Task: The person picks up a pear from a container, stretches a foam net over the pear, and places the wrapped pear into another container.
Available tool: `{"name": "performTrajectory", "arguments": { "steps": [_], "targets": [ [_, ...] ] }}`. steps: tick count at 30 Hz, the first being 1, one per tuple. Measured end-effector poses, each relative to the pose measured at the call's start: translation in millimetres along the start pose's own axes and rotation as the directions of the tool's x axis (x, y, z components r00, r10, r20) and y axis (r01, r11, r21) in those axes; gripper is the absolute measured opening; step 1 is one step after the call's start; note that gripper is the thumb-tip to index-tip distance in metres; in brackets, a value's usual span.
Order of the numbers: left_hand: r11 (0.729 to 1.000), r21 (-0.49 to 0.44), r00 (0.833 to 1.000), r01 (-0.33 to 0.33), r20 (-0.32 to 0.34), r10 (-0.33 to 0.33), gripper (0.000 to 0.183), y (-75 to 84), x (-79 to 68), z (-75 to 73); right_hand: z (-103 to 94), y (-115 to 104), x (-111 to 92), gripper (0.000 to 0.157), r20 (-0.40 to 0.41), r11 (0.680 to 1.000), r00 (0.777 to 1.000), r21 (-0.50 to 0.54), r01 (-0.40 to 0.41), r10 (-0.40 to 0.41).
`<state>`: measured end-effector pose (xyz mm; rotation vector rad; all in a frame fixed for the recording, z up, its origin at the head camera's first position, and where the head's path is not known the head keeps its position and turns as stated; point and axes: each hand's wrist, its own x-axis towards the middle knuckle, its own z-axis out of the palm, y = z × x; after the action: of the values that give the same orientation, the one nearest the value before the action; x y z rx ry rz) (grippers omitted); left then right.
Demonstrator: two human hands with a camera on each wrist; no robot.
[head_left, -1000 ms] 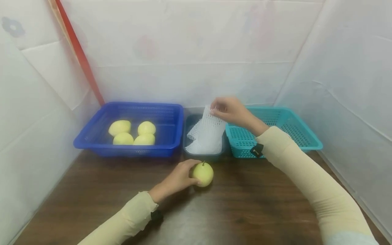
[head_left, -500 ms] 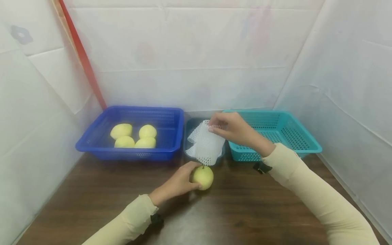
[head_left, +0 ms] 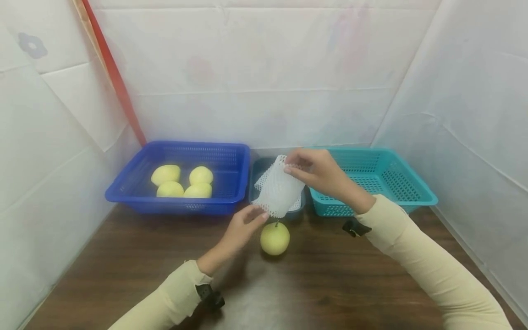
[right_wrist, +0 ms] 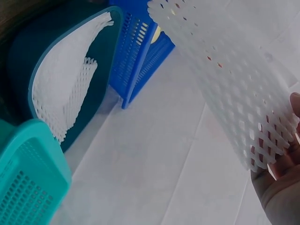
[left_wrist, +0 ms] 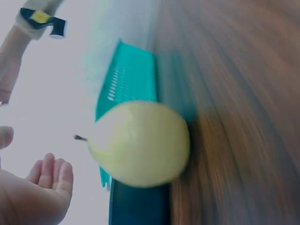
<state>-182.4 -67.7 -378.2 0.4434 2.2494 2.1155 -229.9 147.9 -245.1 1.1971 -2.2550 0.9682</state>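
My right hand (head_left: 319, 172) pinches the upper end of a white foam net sleeve (head_left: 280, 190), which hangs over the small dark bin; in the right wrist view the sleeve (right_wrist: 239, 98) stretches away from the fingers. My left hand (head_left: 241, 229) is at the sleeve's lower end, its fingertips beside the mesh edge; whether they touch cannot be told. In the left wrist view its thumb and fingers (left_wrist: 47, 173) stand apart with nothing seen between them. A yellow-green pear (head_left: 275, 239) stands alone on the table, stem up, just right of and below the left hand.
A blue basket (head_left: 177, 206) with several pears (head_left: 170, 189) stands at the back left. The small dark bin (right_wrist: 89, 112) in the middle holds more foam sleeves (right_wrist: 61, 70). A teal basket (head_left: 406, 176) stands at the right. White sheeting (head_left: 255, 55) encloses the brown table (head_left: 330, 284).
My left hand has let go of the pear and moved up to the sleeve's lower end. My right hand lowered the sleeve toward the pear, then raised it slightly.
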Motion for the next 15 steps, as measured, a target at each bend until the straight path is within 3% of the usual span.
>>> {"name": "performTrajectory", "arguments": {
  "steps": [2,3,5,7,11,13,15],
  "targets": [
    [0.982,-0.182,0.999,0.041,-0.027,-0.046,0.033,2.8,1.4,2.1,0.1,-0.2,-0.7,0.006,-0.013,1.0,1.0,0.005,-0.013,0.013],
    [0.958,-0.282,0.997,0.056,-0.032,-0.068,0.03,4.1,2.1,3.1,0.2,-0.4,-0.9,0.006,-0.019,1.0,1.0,0.005,-0.017,0.017],
    [0.871,-0.486,0.996,0.068,-0.018,-0.088,0.031,6.4,3.3,5.1,1.0,-1.7,-1.4,0.007,-0.029,0.999,0.999,0.004,-0.033,0.033],
    [0.778,-0.624,0.995,0.07,-0.013,-0.1,0.033,9.1,4.5,6.8,2.0,-3.1,-2.0,0.008,-0.036,0.999,0.998,0.007,-0.048,0.048],
    [0.624,-0.779,0.996,0.069,0.021,-0.084,0.045,12.5,7.8,9.1,4.9,-6.6,-3.3,0.008,-0.04,0.997,0.997,0.034,-0.064,0.065],
    [0.58,-0.812,0.997,0.068,0.034,-0.069,0.048,14.1,10.0,10.5,6.8,-7.9,-3.7,0.007,-0.04,0.997,0.997,0.048,-0.058,0.06],
    [0.557,-0.828,0.997,0.073,0.045,-0.064,0.049,15.5,12.0,12.1,8.8,-8.6,-4.0,0.007,-0.041,0.997,0.998,0.056,-0.044,0.047]
  ]
}}
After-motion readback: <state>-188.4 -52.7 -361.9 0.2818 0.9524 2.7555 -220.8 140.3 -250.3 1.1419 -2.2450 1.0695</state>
